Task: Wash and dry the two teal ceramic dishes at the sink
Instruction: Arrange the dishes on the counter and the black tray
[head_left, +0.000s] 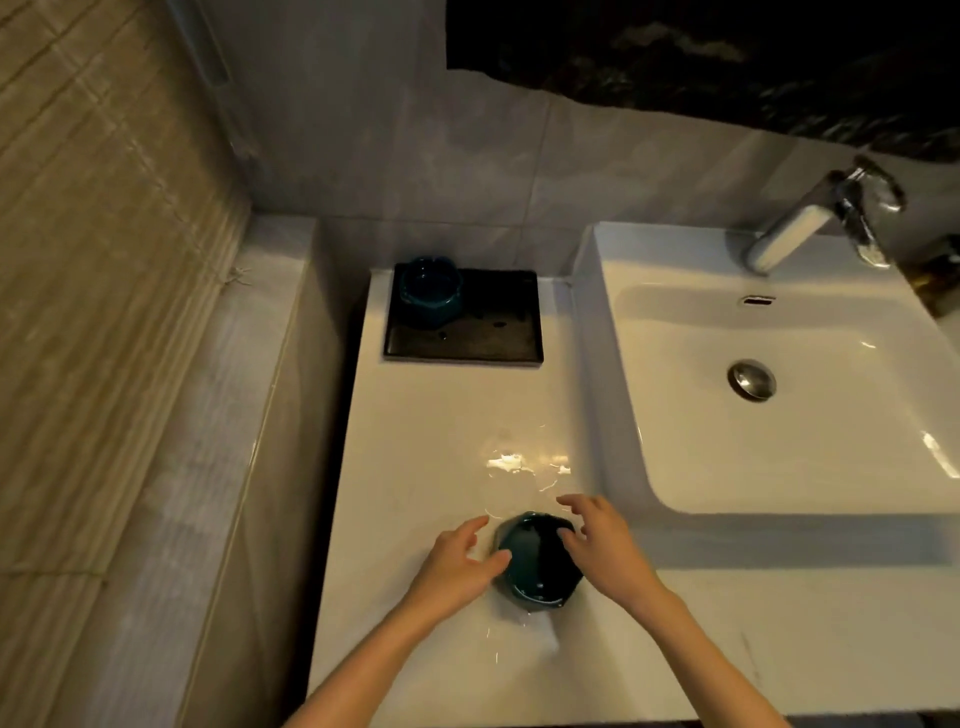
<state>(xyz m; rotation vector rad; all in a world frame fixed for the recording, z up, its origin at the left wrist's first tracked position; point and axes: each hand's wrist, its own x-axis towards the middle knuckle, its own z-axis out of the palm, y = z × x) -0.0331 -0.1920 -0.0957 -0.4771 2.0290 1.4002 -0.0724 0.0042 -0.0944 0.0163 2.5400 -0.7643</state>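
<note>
One teal ceramic dish sits on the wet white counter near the front edge, its opening up. My left hand hovers at its left side with fingers spread and relaxed, fingertips close to the rim. My right hand is at its right side, fingers spread over the rim. Neither hand grips the dish. The second teal dish stands on the back left corner of a black tray.
A white rectangular basin with a round metal drain lies to the right. The chrome faucet stands at its back. A puddle of water glistens on the counter behind the near dish. A tiled ledge runs along the left.
</note>
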